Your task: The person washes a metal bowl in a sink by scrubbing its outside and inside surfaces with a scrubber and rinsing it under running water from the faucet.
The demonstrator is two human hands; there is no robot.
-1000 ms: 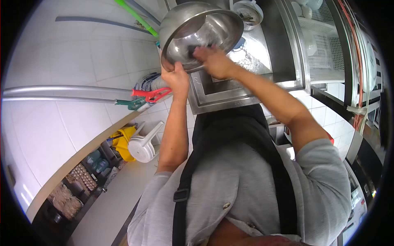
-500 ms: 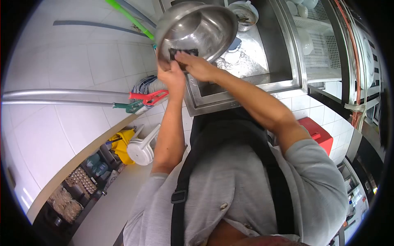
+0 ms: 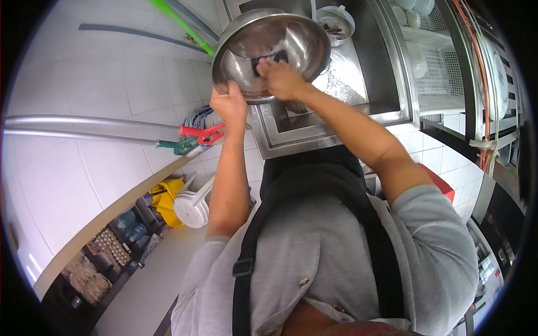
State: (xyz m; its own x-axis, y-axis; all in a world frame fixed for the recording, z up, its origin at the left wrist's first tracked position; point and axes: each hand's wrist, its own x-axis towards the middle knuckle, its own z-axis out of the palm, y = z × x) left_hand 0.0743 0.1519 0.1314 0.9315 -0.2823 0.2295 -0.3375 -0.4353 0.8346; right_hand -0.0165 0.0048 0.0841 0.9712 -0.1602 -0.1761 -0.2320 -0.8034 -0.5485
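A large steel mixing bowl [image 3: 305,42] is tilted over the left part of the sink, its inside facing me. My left hand [image 3: 230,105] grips its near-left rim, thumb on the inner side. Inside the bowl, my right hand [image 3: 284,80] presses a dark scouring pad [image 3: 280,56] against the metal, the fingers partly covering it. Behind the bowl, to the right, a white-rimmed pot [image 3: 348,25] with utensils in it stands in the sink.
The steel sink [image 3: 386,115] has a wet, shiny floor. White plastic racks [image 3: 443,89] with white dishes are on the right. Mops with red [image 3: 204,134] and green [image 3: 182,147] heads lean on the left by the tiled wall. A white stool [image 3: 193,208] stands below.
The bowl has shifted slightly right and down. My right hand, with the dark pad, has moved from the bowl's near-left side toward its middle. My left hand still holds the rim.
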